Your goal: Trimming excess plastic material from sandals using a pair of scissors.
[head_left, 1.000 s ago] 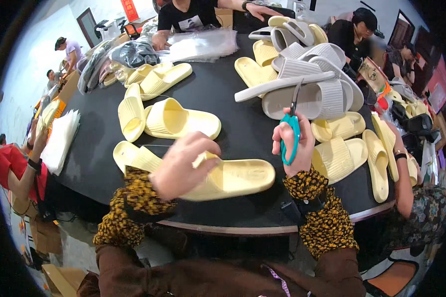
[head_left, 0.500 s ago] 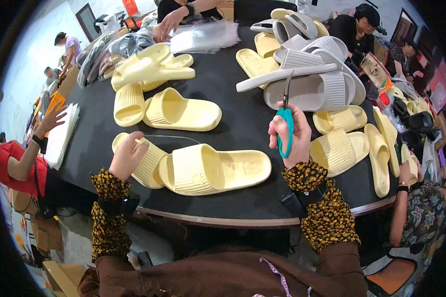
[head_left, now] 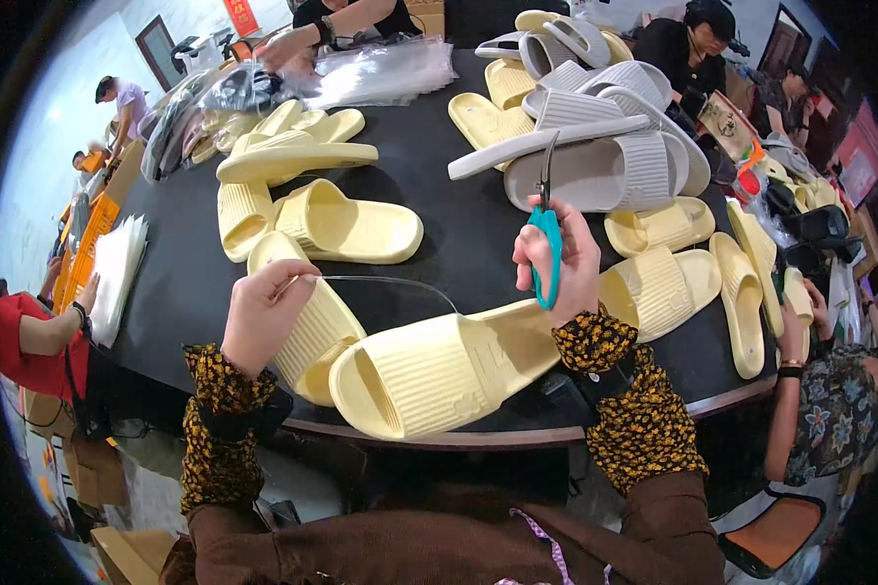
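A thin clear plastic strand (head_left: 385, 281) is pinched in my left hand (head_left: 265, 317). It arcs over to the strap of a pale yellow slide slipper (head_left: 415, 375), which lies slanted near the table's front edge. Another yellow slipper (head_left: 317, 341) sits between that one and my left hand, partly behind the hand. My right hand (head_left: 580, 263) grips scissors with teal handles (head_left: 548, 249), blades pointing up and away from the strand. The front slipper's sole reaches under my right wrist, so its far end is hidden.
Grey slippers (head_left: 595, 161) are heaped beyond my right hand, with yellow ones (head_left: 663, 288) at the right. More yellow slippers (head_left: 351, 224) stand at the left behind mine. Clear bags (head_left: 380, 73) lie at the black table's far side; co-workers sit around it.
The front slippers have turned and shifted nearer to me, the main one also rightward. My left hand has moved slightly right and down with the strand. The scissors moved slightly left.
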A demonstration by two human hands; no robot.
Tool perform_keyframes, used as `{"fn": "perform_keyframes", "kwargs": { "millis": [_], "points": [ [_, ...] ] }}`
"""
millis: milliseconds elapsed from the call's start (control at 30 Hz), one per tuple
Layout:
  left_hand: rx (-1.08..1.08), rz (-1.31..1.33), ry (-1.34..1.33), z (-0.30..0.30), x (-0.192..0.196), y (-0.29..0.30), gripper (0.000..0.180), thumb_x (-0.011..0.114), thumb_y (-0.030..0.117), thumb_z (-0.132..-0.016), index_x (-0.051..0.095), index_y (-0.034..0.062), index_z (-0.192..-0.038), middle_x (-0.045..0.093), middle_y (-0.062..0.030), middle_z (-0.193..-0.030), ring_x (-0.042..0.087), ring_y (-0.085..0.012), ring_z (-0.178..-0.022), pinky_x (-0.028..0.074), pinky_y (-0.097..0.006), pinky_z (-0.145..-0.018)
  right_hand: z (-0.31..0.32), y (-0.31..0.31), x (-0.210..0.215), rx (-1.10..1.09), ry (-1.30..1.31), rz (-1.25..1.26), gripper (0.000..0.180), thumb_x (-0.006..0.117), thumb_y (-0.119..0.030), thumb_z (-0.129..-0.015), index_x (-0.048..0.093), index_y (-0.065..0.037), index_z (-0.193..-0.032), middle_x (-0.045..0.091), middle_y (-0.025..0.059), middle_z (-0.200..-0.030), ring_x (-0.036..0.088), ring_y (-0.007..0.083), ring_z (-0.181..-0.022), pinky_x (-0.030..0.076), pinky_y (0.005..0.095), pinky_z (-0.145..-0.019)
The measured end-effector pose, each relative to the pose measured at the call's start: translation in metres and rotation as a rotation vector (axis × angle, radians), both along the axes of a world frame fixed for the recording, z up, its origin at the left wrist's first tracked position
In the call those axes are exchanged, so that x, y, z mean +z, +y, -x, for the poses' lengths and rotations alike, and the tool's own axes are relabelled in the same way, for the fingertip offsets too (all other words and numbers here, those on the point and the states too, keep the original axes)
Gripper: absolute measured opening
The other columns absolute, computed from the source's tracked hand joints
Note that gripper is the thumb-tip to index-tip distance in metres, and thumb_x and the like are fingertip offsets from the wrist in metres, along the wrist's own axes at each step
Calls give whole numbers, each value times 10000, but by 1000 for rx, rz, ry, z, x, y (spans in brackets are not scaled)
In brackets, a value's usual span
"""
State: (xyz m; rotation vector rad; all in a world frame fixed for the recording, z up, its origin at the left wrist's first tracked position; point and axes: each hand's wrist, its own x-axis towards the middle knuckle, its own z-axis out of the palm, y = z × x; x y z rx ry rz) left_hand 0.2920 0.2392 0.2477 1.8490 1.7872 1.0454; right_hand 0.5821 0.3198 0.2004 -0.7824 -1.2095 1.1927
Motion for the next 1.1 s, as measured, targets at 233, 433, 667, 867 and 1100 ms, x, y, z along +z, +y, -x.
{"fn": "perform_keyframes", "kwargs": {
  "millis": [233,433,667,867,1100],
  "points": [
    [-57,-117,214,-5,20,-2,102,611,87,-810,636,20,-883,644,-112,-740,641,-171,-685,489,-267,-633,2,-1,2,0,13,23,345,600,-132,-841,477,-18,-1142,538,46,-664,473,61,-458,390,197,-421],
    [-188,-224,449,-5,30,3,110,648,107,-773,619,32,-849,637,-130,-740,636,-275,-694,499,-328,-625,0,-2,3,4,31,32,358,608,-135,-836,477,-12,-1146,541,46,-669,476,60,-463,389,193,-422],
    [-622,-160,706,-32,25,5,162,656,195,-786,593,78,-879,585,-78,-676,586,-272,-668,463,-380,-638,1,0,1,-10,23,23,364,612,-130,-832,476,-4,-1145,543,46,-672,466,53,-460,390,191,-424],
    [-739,-142,750,-36,20,15,167,642,212,-797,590,94,-903,556,-58,-667,568,-252,-685,445,-377,-652,1,-1,2,2,23,5,360,616,-126,-833,478,-8,-1144,545,47,-677,470,52,-472,392,193,-421],
    [-899,-209,826,-50,40,15,173,660,211,-769,586,107,-886,492,-21,-687,509,-210,-701,407,-342,-710,0,-2,1,-5,16,27,366,626,-126,-828,480,-18,-1146,543,38,-678,472,53,-475,386,192,-414]
  ]
}}
